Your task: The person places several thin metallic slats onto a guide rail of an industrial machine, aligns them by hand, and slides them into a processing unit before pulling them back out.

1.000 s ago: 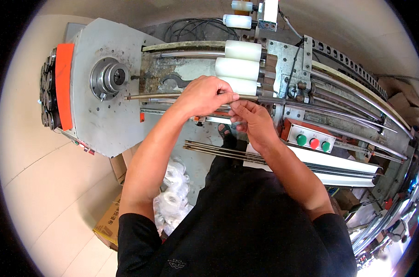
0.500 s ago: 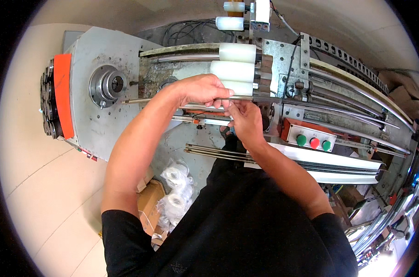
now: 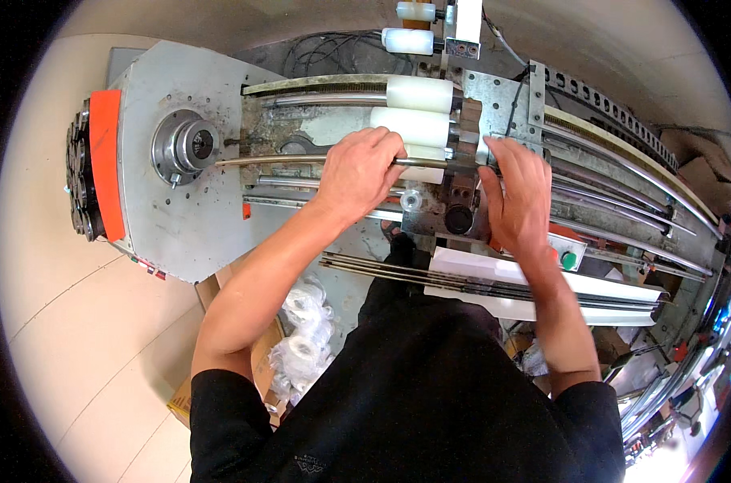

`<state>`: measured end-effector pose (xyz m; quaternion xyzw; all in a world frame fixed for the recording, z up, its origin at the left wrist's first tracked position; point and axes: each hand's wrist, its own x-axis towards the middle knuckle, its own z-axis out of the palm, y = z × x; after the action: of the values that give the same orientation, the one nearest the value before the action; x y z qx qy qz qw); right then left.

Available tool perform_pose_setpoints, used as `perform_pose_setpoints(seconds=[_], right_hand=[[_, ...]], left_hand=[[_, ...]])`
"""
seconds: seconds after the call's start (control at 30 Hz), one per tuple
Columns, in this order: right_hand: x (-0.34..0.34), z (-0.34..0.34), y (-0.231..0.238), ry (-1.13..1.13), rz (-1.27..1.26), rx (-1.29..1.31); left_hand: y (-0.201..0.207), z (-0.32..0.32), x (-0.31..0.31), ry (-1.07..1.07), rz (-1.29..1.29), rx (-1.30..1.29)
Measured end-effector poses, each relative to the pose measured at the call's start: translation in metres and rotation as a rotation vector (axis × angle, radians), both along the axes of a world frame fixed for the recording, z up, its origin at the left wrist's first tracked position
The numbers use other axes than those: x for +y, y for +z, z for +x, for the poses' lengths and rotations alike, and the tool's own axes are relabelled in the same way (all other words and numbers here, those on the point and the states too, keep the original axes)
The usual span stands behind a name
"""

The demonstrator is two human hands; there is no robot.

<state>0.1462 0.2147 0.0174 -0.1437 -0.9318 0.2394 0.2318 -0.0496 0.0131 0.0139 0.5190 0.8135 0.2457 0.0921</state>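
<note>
My left hand (image 3: 361, 173) is closed around a long thin metal rod (image 3: 281, 160). The rod's left tip is near the round chuck (image 3: 195, 146) on the grey machine housing; its right part runs to a brown metal clamp block (image 3: 465, 171). My right hand (image 3: 520, 193) is just right of that block, thumb and fingers apart, nothing visible between them. Whether its fingertips touch the carriage plate, I cannot tell. White plastic rollers (image 3: 414, 126) lie behind the rod, left of the block.
Several thin rods (image 3: 462, 280) rest on a white tray (image 3: 623, 312) in front of me. A control box with coloured buttons (image 3: 569, 260) is partly behind my right wrist. Bagged white rolls (image 3: 305, 350) and a cardboard box (image 3: 262, 354) are low on the left.
Both hands were together on the rod near the rollers. My right hand has let go and moved right past the block; my left has shifted slightly left and wrapped around the rod.
</note>
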Motion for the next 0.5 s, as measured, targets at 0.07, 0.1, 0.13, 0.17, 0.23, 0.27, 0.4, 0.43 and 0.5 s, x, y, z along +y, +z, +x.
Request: perform_pose_setpoints(seconds=[0.07, 0.1, 0.13, 0.17, 0.23, 0.27, 0.4, 0.43, 0.5], right_hand=[[0.022, -0.006, -0.002, 0.093, 0.021, -0.237], [0.031, -0.010, -0.001, 0.138, -0.025, -0.424], [0.038, -0.009, -0.001, 0.183, -0.073, -0.610], [0.042, -0.006, -0.006, 0.183, -0.076, -0.516], [0.048, 0.001, -0.023, 0.182, -0.081, -0.329], [0.050, 0.002, -0.027, 0.152, -0.082, -0.287], [0.049, 0.007, -0.045, 0.050, -0.096, -0.211], [0.048, 0.008, -0.047, 0.032, -0.101, -0.213], [0.049, 0.009, -0.047, 0.036, -0.083, -0.159]], left_hand=[[-0.004, 0.000, 0.004, -0.001, 0.012, 0.014], [-0.005, -0.001, 0.007, -0.006, 0.003, 0.017], [-0.005, -0.003, 0.008, -0.011, -0.007, 0.019], [-0.004, -0.006, 0.007, 0.012, -0.026, 0.009], [0.002, -0.017, -0.001, 0.057, -0.065, -0.011], [-0.004, -0.030, -0.016, 0.043, -0.064, 0.077], [0.001, -0.059, -0.040, 0.006, -0.312, 0.063], [0.000, -0.059, -0.039, -0.007, -0.329, 0.090], [-0.003, -0.060, -0.036, -0.006, -0.301, 0.119]])
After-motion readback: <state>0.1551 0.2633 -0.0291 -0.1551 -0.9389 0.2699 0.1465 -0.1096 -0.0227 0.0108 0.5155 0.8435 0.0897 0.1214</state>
